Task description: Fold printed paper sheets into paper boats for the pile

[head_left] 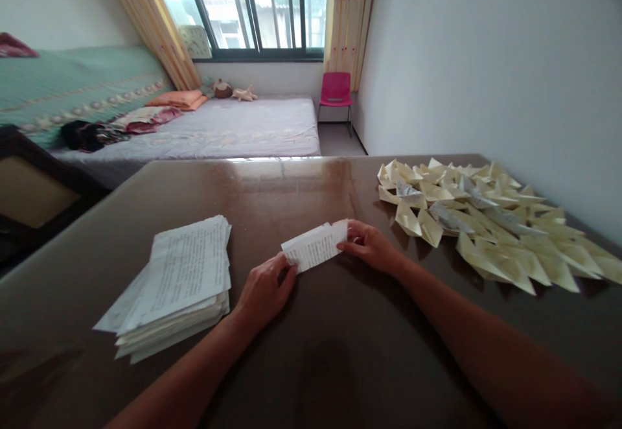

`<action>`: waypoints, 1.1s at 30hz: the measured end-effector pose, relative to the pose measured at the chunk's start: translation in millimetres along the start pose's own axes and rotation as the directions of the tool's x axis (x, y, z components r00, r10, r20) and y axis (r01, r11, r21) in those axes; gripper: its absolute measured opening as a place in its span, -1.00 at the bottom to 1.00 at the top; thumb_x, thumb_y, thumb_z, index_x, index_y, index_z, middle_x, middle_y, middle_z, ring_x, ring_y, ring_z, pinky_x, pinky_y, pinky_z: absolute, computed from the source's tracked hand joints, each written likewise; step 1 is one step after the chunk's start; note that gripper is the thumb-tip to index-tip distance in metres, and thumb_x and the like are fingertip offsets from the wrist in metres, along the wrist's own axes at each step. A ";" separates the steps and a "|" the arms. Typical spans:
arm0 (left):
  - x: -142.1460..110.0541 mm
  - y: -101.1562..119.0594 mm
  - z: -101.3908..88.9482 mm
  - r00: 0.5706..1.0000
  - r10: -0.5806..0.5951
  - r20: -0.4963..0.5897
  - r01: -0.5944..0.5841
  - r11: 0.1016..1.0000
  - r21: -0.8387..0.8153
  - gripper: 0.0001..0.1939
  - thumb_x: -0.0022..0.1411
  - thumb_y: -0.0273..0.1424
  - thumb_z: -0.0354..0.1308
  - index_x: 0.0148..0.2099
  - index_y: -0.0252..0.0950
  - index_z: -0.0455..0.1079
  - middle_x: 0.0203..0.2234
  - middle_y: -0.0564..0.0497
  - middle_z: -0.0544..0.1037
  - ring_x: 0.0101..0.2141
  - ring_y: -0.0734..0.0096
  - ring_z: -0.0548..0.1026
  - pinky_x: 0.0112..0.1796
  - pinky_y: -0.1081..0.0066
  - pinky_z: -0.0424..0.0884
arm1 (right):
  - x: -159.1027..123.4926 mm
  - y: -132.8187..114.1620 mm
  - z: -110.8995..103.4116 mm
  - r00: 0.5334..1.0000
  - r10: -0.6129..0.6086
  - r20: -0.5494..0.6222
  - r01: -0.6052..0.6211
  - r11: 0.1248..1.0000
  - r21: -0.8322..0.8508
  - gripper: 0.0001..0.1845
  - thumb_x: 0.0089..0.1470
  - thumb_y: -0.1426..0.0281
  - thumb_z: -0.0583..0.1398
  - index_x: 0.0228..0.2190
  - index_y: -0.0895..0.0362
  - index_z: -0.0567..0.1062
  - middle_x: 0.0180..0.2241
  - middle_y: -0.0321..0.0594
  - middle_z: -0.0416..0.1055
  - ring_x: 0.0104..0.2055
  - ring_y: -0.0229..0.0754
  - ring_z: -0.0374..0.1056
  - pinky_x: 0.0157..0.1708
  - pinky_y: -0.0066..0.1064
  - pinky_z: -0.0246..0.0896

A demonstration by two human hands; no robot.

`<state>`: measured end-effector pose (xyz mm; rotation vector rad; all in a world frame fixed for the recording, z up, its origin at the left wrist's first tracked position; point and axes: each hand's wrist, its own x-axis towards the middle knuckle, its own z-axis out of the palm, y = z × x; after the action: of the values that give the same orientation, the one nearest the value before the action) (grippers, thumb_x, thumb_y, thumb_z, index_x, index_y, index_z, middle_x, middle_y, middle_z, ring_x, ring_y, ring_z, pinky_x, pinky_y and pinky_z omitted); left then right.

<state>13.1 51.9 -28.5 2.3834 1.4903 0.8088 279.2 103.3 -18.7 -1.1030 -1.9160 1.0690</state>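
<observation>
Paper [315, 247], printed and folded small, being held at the centre of the frame over the brown table [272, 205]; not being able to tell from this angle about any contact with the surface below. For handling the fold well, probably best lining up the long edges before pressing any crease, holding both ends evenly, and pinching lightly enough to avoid buckling the thin layers. Probably also worth using the table as backing while flattening, and checking the upper edge, showing a slight step toward its right end. Pinching the lower-left end between thumb and fingers of the left hand [262, 288], almost closed, and reaching in from the bottom left of the frame. Gripping the other end with the right hand [372, 246], pressing the thumb on the near face and tucking the fingers partly behind; not being able to tell the curl of the hidden ones. Slanting both forearms inward from the lower corners, and tilting the sheet up toward the right. Having a stack of sheets [189, 270] near the left wrist at centre left, and folded paper shapes [518, 260] well apart at right
</observation>
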 end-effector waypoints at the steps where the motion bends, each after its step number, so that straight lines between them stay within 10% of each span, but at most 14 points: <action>1: 0.1 0.0 0.2 0.999 -0.037 0.004 0.037 0.999 -0.025 -0.76 0.30 -0.34 0.02 -0.04 -0.33 0.32 -0.48 0.07 0.50 -0.51 0.45 0.45 -0.44 0.45 0.36 | 0.3 1.3 4.9 0.998 0.036 -0.054 -0.038 0.998 -0.046 -0.55 0.07 0.29 0.21 0.01 0.15 0.36 -0.35 -0.25 0.51 -0.35 -0.22 0.42 -0.30 -0.40 0.29; 5: 0.0 4.3 -2.2 0.992 -0.031 -0.125 0.036 0.998 0.042 -0.32 0.26 -0.36 0.08 0.33 -0.36 -0.10 -0.22 -0.06 0.49 -0.35 0.41 0.49 -0.30 0.40 0.44 | -0.1 0.6 19.9 0.983 0.076 -0.168 -0.128 0.937 -0.326 -0.37 0.05 0.33 0.20 0.15 0.14 0.21 -0.51 -0.37 0.43 -0.48 -0.25 0.33 -0.37 -0.42 0.21; 10: -0.9 14.5 -1.5 0.951 0.303 -0.066 -0.268 0.911 0.314 -0.60 0.26 -0.29 0.12 0.14 -0.15 0.30 0.09 -0.11 0.37 0.11 0.11 0.30 0.03 0.17 0.33 | -2.8 -3.9 27.9 0.988 0.001 -0.151 -0.076 0.866 -0.494 -0.39 0.10 0.36 0.16 0.19 0.02 0.20 -0.32 -0.29 0.46 -0.41 -0.24 0.35 -0.34 -0.41 0.24; 17: 2.7 13.8 8.2 0.953 0.290 0.092 -0.303 0.876 0.374 -0.74 0.33 -0.31 0.03 0.01 -0.16 0.43 -0.01 -0.01 0.51 0.01 0.18 0.42 -0.08 0.22 0.39 | -6.0 -9.6 13.1 0.993 -0.112 -0.040 0.064 0.787 -0.613 -0.63 0.01 0.24 0.24 -0.10 0.00 0.49 0.18 -0.13 0.17 -0.05 -0.09 0.30 -0.07 -0.21 0.25; 23: 1.7 7.5 8.3 0.955 0.290 0.067 -0.293 0.872 0.392 -0.76 0.33 -0.32 0.02 -0.02 -0.18 0.44 -0.03 -0.03 0.52 0.00 0.19 0.44 -0.09 0.23 0.40 | -7.7 -16.8 -7.0 0.948 -0.139 0.286 0.311 0.591 -0.744 -0.59 0.05 0.43 0.20 -0.02 0.01 0.44 0.09 -0.20 0.35 0.03 -0.04 0.26 -0.05 -0.16 0.16; 27: 2.5 4.7 7.9 0.949 0.310 0.051 -0.304 0.868 0.393 -0.76 0.34 -0.36 0.02 -0.02 -0.20 0.44 -0.04 -0.03 0.52 -0.02 0.21 0.44 -0.11 0.25 0.40 | -7.1 -18.0 -7.0 0.935 -0.191 0.298 0.353 0.456 -0.817 -0.72 0.11 0.50 0.15 -0.12 0.05 0.48 0.06 -0.19 0.40 -0.03 -0.08 0.30 -0.11 -0.22 0.13; 33: 1.3 8.6 -1.3 0.933 0.360 -0.022 -0.320 0.855 0.408 -0.71 0.30 -0.41 0.07 0.06 -0.16 0.40 -0.07 -0.07 0.48 -0.05 0.19 0.39 -0.10 0.22 0.39 | -14.6 -32.5 12.9 0.856 -0.455 0.246 0.468 0.477 -0.744 -0.88 0.19 0.38 0.13 -0.31 0.09 0.48 -0.14 -0.25 0.52 -0.03 -0.10 0.28 0.02 -0.15 -0.02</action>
<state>19.3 48.9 -23.1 3.0181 1.3941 0.7578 263.2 76.1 2.3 -0.8611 -2.5753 -0.1519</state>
